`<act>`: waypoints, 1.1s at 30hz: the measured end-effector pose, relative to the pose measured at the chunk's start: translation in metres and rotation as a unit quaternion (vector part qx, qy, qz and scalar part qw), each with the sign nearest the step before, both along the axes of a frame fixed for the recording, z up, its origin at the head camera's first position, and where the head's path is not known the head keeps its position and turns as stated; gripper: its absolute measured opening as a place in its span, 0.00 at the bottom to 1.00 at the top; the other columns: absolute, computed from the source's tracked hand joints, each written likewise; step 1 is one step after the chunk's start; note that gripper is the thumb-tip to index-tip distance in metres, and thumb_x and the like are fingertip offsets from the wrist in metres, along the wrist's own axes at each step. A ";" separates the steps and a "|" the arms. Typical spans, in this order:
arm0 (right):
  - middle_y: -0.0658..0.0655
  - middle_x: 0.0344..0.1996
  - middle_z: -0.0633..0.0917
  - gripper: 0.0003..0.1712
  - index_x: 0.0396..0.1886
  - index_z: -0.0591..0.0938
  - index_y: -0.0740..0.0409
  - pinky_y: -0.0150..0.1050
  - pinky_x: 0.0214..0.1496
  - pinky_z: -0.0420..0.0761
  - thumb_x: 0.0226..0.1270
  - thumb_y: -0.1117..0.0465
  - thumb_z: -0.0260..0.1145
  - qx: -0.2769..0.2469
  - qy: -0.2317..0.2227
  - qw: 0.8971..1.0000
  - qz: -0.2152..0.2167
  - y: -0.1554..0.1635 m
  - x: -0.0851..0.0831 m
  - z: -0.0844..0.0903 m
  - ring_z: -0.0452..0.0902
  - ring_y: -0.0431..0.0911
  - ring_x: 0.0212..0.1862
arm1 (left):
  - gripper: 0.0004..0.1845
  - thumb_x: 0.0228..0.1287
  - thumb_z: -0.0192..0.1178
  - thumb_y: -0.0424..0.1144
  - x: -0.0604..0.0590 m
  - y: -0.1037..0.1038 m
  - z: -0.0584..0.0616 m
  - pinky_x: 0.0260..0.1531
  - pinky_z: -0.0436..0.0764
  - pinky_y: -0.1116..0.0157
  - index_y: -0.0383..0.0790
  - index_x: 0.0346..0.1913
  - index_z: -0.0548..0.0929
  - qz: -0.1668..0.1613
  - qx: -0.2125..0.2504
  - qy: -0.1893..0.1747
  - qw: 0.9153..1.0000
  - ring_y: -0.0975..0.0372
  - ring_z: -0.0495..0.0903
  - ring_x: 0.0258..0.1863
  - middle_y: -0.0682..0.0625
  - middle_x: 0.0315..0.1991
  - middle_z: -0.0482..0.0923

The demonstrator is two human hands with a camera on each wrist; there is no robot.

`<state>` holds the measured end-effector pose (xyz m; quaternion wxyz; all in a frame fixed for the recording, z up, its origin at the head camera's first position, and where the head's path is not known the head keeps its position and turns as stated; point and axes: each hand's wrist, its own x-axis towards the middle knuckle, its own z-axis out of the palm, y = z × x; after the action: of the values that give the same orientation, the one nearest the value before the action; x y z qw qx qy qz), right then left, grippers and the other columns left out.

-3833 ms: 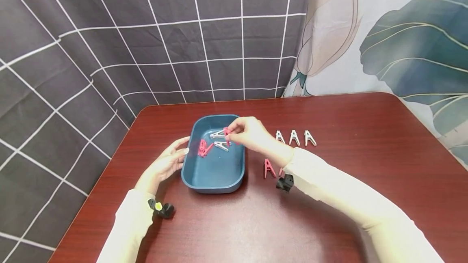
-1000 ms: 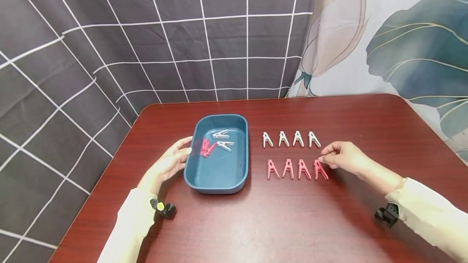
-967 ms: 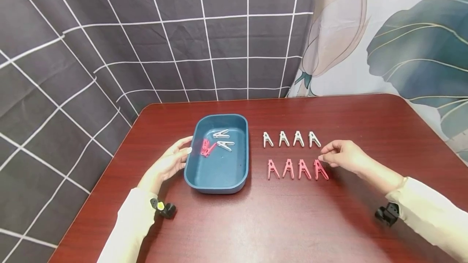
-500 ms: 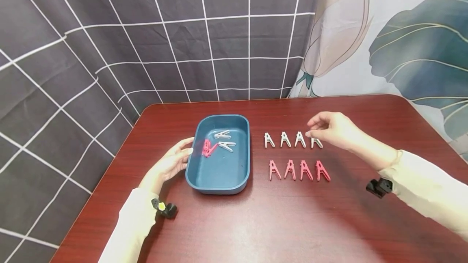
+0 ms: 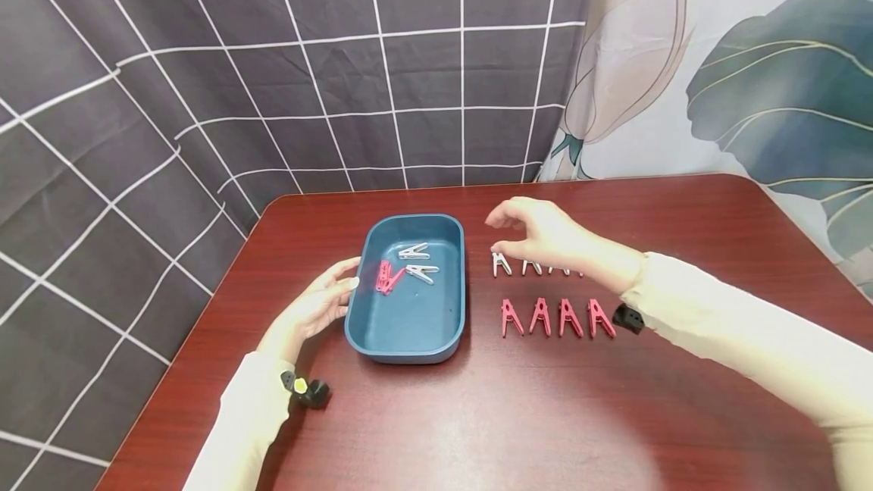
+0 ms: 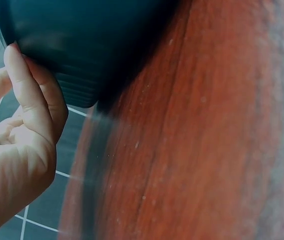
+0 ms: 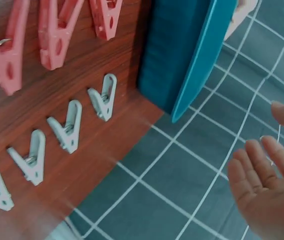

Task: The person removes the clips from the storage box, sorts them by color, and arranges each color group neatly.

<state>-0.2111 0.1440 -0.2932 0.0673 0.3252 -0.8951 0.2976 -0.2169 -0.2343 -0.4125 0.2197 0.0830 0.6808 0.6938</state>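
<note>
My left hand (image 5: 315,301) touches the outer left side of a blue plastic bin (image 5: 409,354), its fingertips at the rim; the left wrist view shows the fingers against the bin's wall (image 6: 81,35). Inside lie two white clothespins (image 5: 422,273) and a small bunch of red clothespins (image 5: 386,279). My right hand (image 5: 546,237) hovers over the row of white clothespins (image 5: 501,263), fingers spread from the thumb and holding nothing. It partly hides that row. Nearer me is a row of several red clothespins (image 5: 539,317). Both rows appear in the right wrist view.
The reddish-brown table (image 5: 436,423) bears the bin left of the two rows. A dark grey cloth with white grid lines (image 5: 423,74) hangs behind and to the left. A leaf-patterned cloth (image 5: 771,89) hangs at the right.
Earlier my right hand held a red clothespin over the bin, then touched the rightmost red one in the completed-looking row. It has since lifted and moved left, empty. My left hand stays at the bin.
</note>
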 end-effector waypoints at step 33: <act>0.55 0.48 0.81 0.19 0.52 0.80 0.58 0.43 0.64 0.69 0.61 0.60 0.67 0.155 0.086 0.959 0.221 -0.118 -0.032 -0.070 0.73 0.48 0.56 | 0.27 0.74 0.45 0.35 0.000 0.000 -0.001 0.45 0.81 0.62 0.42 0.72 0.52 -0.007 -0.002 -0.004 1.000 0.64 0.81 0.47 0.53 0.53 0.76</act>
<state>-0.2435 0.0258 -0.3632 0.0251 0.5460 -0.8267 0.1337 -0.2167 -0.2348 -0.4137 0.2271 0.0849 0.6805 0.6915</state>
